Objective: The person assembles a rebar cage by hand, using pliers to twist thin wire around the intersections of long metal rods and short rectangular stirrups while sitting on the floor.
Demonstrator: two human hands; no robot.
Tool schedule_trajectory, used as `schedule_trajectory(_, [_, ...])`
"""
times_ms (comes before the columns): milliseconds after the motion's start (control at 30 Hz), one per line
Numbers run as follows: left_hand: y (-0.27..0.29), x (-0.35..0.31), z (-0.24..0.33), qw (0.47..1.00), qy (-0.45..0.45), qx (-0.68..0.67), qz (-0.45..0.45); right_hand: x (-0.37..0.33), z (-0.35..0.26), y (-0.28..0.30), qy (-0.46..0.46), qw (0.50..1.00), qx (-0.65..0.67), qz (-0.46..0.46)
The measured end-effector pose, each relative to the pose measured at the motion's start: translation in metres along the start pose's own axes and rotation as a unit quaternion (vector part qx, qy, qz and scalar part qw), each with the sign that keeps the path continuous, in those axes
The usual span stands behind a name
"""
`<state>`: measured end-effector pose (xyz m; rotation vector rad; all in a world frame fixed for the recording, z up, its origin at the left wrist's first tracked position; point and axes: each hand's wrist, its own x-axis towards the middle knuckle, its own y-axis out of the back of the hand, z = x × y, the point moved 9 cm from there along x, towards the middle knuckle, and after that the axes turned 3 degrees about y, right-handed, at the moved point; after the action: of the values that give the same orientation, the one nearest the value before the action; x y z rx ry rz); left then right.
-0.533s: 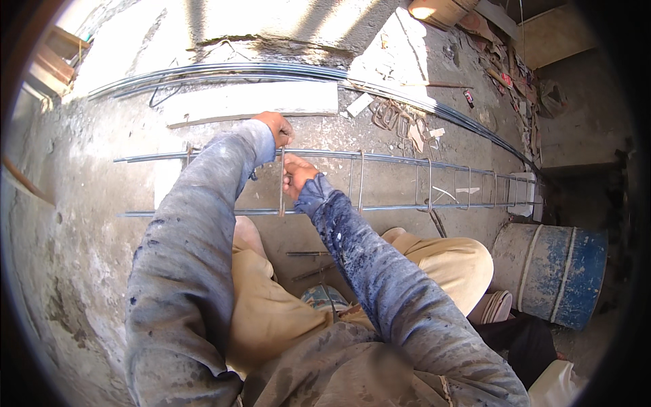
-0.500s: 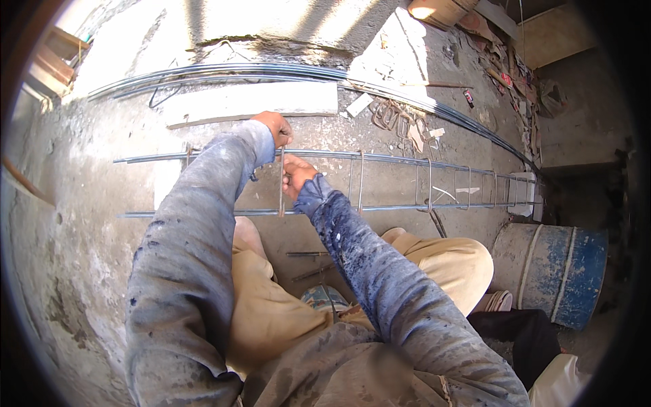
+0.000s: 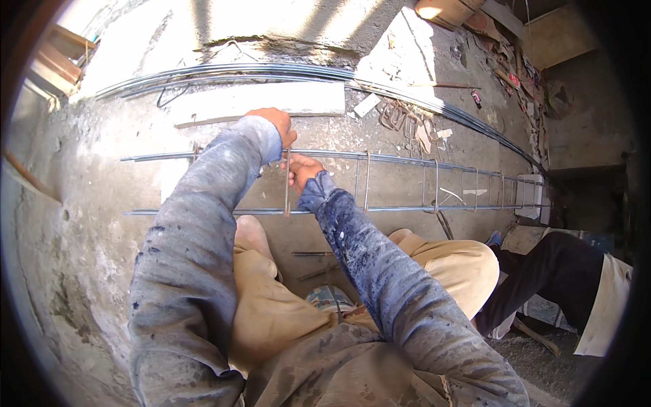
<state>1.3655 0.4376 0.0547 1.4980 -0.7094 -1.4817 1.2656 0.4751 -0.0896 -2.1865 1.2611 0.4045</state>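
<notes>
A long steel rebar cage lies across in front of me, its parallel bars joined by several rectangular stirrups. My left hand is closed over the far bars, beside the top of one stirrup. Its fingertips point down and are partly hidden, so what they pinch cannot be made out. Just to the right and nearer me, my right hand has its fingers curled against that stirrup, under the far bars. Whether a small piece sits in those fingers is too small to tell.
Beyond the cage lie a pale board, a bundle of long bars and a pile of bent stirrups. A block stands at the cage's right end. Another person's dark-trousered leg is close on my right, before a drum.
Another person has stepped in at the right, covering much of the blue drum. My left hand has turned slightly, its fingers now pointing further down. Both hands stay at the same stirrup.
</notes>
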Motion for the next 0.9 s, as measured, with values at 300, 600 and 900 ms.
schedule_trajectory(300, [-0.024,0.019,-0.009,0.995,-0.076,-0.063,0.023,0.007,0.002,0.007,0.022,0.998,-0.051,-0.002])
schedule_trajectory(600, [-0.014,0.009,-0.015,0.999,-0.028,0.039,0.012,-0.003,-0.001,0.002,0.002,0.998,-0.053,0.041])
schedule_trajectory(900, [-0.02,0.001,-0.013,0.998,-0.05,-0.006,-0.035,0.003,0.003,0.009,-0.012,0.997,-0.044,0.07])
